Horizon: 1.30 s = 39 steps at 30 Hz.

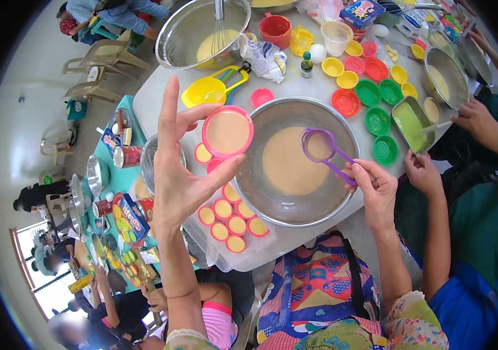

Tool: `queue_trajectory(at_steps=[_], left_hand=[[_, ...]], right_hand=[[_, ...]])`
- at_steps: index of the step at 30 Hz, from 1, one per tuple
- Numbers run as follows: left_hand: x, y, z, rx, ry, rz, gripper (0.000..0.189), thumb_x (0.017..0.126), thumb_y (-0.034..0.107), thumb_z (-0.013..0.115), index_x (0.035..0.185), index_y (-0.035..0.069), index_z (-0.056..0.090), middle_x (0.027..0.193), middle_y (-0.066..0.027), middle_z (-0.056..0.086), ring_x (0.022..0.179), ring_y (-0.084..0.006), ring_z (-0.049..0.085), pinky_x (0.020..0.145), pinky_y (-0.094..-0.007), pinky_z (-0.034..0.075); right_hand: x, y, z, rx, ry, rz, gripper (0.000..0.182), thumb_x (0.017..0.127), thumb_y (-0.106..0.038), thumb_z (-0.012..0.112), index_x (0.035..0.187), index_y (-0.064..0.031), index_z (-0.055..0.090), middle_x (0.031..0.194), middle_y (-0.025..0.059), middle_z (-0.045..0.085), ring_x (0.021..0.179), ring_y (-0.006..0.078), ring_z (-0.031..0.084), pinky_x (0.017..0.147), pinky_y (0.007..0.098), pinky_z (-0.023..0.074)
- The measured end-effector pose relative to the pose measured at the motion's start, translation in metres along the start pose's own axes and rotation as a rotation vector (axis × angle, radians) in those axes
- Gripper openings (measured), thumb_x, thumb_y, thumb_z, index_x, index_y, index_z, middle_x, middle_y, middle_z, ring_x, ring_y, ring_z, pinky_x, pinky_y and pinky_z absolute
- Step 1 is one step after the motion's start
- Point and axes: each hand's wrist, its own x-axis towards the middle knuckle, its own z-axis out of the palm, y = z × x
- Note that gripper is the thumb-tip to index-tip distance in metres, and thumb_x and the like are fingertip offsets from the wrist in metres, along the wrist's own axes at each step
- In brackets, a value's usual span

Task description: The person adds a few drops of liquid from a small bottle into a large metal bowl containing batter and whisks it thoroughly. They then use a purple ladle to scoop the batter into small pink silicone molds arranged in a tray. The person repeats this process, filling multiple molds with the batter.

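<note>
Between the thumb and fingers of my left hand [183, 170] is a pink baking cup [228, 131] of beige batter, raised beside the rim of a steel mixing bowl [253, 197]. My right hand [375, 188] grips the handle of a purple measuring cup [319, 145], which hangs over the bowl and has some batter in it. Beige batter [295, 168] lies in the bottom of the bowl. Several small pink cups [236, 225] of pale yellow batter stand on a clear plastic tray [255, 258] to the left of the bowl. One pink cup [262, 97] sits behind the bowl.
Green molds [377, 121] and yellow cups [333, 67] stand at right. At back are a large bowl with a whisk [220, 37], yellow measuring cups [205, 92] and a small green bottle [306, 64]. Close by on the right, another person's hands [424, 170] hold a rectangular pan [413, 124].
</note>
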Motion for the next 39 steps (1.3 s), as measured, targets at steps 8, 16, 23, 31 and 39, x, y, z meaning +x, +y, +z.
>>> queue_trajectory(at_steps=[8, 16, 23, 31, 39], left_hand=[[-0.008, 0.009, 0.027, -0.049, -0.003, -0.065, 0.107, 0.065, 0.012, 0.081, 0.148, 0.005, 0.014, 0.112, -0.014, 0.062, 0.105, -0.0252, 0.059, 0.095, -0.0383, 0.043], [-0.032, 0.022, 0.077, -0.052, 0.166, -0.2, 0.107, 0.066, 0.011, 0.081, 0.148, 0.004, 0.013, 0.114, -0.0124, 0.059, 0.11, -0.0258, 0.053, 0.096, -0.039, 0.037], [-0.048, 0.028, 0.102, -0.055, 0.143, -0.223, 0.104, 0.068, 0.016, 0.08, 0.147, 0.002, 0.014, 0.115, -0.0116, 0.059, 0.105, -0.0242, 0.055, 0.093, -0.0379, 0.036], [-0.055, 0.025, 0.104, -0.035, 0.142, -0.217, 0.102, 0.068, 0.017, 0.08, 0.146, 0.001, 0.017, 0.114, -0.0113, 0.059, 0.101, -0.0242, 0.056, 0.091, -0.0373, 0.036], [-0.055, 0.022, 0.105, -0.025, 0.148, -0.209, 0.101, 0.067, 0.015, 0.08, 0.146, 0.0, 0.019, 0.113, -0.0116, 0.059, 0.102, -0.0244, 0.056, 0.091, -0.037, 0.037]], right_hand=[[-0.001, 0.002, -0.003, 0.075, 0.04, 0.002, 0.024, 0.092, -0.015, 0.059, 0.104, 0.0055, 0.063, 0.091, 0.0105, 0.068, 0.07, 0.0115, 0.063, 0.061, 0.0229, 0.0493], [-0.003, 0.002, 0.004, 0.176, 0.075, 0.014, 0.024, 0.093, -0.015, 0.058, 0.105, 0.0052, 0.063, 0.092, 0.011, 0.068, 0.072, 0.0123, 0.064, 0.062, 0.0231, 0.0495], [0.0, 0.001, 0.007, 0.213, 0.089, 0.003, 0.024, 0.095, -0.015, 0.055, 0.106, 0.0058, 0.061, 0.092, 0.0095, 0.066, 0.083, 0.0196, 0.067, 0.062, 0.0238, 0.0485], [-0.001, -0.002, 0.016, 0.223, 0.067, 0.012, 0.024, 0.095, -0.015, 0.055, 0.106, 0.0053, 0.061, 0.095, 0.0102, 0.066, 0.084, 0.0198, 0.067, 0.062, 0.0234, 0.0491], [-0.003, -0.006, 0.023, 0.235, 0.069, -0.002, 0.023, 0.095, -0.015, 0.055, 0.106, 0.0047, 0.061, 0.092, 0.0092, 0.067, 0.083, 0.0198, 0.067, 0.063, 0.0238, 0.0496]])
